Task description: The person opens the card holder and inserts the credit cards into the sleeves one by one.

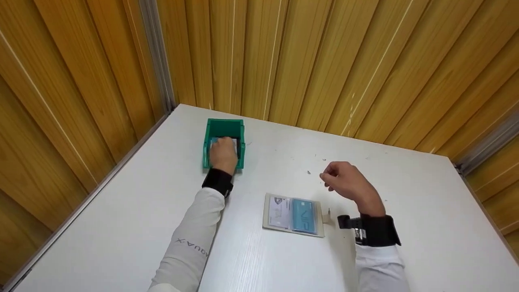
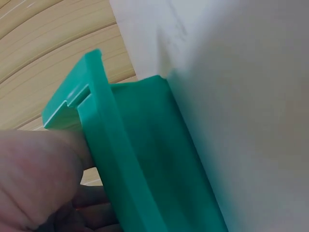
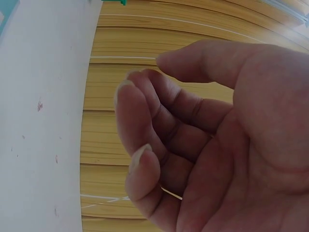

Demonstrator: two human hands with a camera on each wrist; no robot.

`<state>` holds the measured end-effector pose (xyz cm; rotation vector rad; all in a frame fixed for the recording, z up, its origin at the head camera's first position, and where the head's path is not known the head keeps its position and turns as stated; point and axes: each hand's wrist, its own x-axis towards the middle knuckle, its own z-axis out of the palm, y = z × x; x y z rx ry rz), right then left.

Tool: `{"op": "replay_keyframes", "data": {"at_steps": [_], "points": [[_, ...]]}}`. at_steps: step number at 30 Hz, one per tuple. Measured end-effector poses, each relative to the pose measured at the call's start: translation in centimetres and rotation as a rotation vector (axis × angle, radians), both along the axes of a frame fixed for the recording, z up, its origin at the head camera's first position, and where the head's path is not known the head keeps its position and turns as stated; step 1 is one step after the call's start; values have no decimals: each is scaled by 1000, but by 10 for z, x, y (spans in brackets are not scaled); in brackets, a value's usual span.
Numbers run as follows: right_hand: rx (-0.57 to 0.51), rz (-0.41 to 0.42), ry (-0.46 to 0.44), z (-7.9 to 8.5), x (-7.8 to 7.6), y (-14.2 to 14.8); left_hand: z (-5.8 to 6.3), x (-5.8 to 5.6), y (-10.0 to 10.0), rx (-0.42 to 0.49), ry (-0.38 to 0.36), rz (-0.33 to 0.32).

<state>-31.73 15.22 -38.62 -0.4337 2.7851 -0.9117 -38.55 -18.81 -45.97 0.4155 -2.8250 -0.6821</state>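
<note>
My left hand (image 1: 224, 154) reaches down into a green plastic bin (image 1: 225, 127) at the back left of the table. Something blue and white shows beside its knuckles inside the bin, too covered to name. In the left wrist view the bin's wall (image 2: 140, 145) hides most of the fingertips, so their hold cannot be seen. Above the table to the right hovers my right hand (image 1: 349, 181); its fingers (image 3: 133, 113) curl loosely around nothing. Between the arms lies an unfolded card holder (image 1: 265, 217), with a white card (image 1: 279, 215) in its left pocket and a blue VIP card (image 1: 304, 221) in its right.
A small strap (image 1: 327, 218) sticks out from the card holder's right edge. The white table (image 1: 162, 215) bears small dark marks. Yellow wood-look panels (image 1: 259, 61) rise behind and left of it.
</note>
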Motion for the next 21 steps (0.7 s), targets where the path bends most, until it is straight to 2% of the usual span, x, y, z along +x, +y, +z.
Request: {"op": "replay_keyframes", "data": {"at_steps": [5, 9, 17, 21], "points": [[-10, 0, -7, -2, 0, -11, 2, 3, -11, -9, 2, -3], [-10, -11, -6, -5, 3, -13, 0, 5, -14, -32, 41, -14], [-16, -39, -2, -9, 8, -9, -8, 3, -7, -107, 241, -14], [-36, -56, 5, -10, 9, -8, -5, 2, -1, -160, 362, -27]]}}
